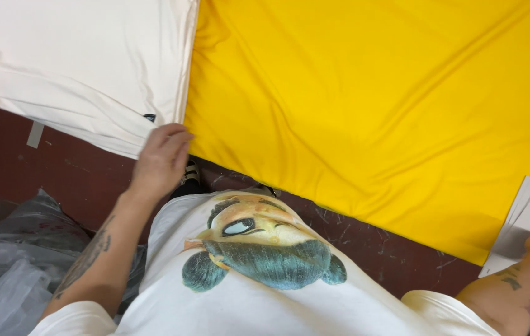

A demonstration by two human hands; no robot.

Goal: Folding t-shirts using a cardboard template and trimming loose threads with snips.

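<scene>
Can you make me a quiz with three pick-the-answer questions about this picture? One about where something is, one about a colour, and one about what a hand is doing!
1. Where is the stack of cream-white fabric?
A. Upper left
B. Lower right
C. Centre

2. What colour is the big smooth cloth?
A. Blue
B. Yellow
C. Green

3. What is the left hand doing?
A. Touching the cream-white stack's edge
B. Holding scissors
C. Resting on the plastic sheet

Answers:
1 A, the stack of cream-white fabric fills that corner.
2 B, the big smooth cloth is bright yellow.
3 A, the left hand has its fingertips at the stack's edge.
</scene>
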